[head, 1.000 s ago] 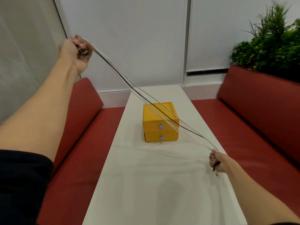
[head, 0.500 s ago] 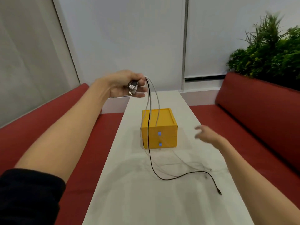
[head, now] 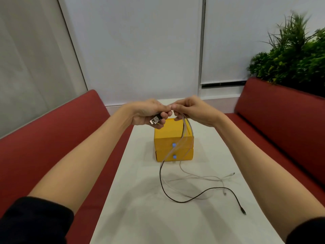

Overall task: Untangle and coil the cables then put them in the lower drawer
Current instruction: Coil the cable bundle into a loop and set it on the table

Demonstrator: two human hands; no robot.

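Observation:
My left hand [head: 149, 113] grips the USB plug ends of the cables above the yellow drawer box [head: 168, 131]. My right hand [head: 191, 110] touches it and pinches the same bundle just below the plugs. A black cable [head: 175, 199] and several white cables [head: 198, 178] hang down in front of the box and trail loose over the white table [head: 140, 217]. The black cable's far plug lies at the right. The lower drawer [head: 182, 154] with its blue knob is shut, as is the upper one.
Red bench seats run along both sides of the narrow table. A green plant [head: 295, 55] stands behind the right backrest. A white wall closes the far end.
My left hand came down from high on the left to above the box. My right hand let go of the far cable ends, which dropped onto the table, then rose to join the left.

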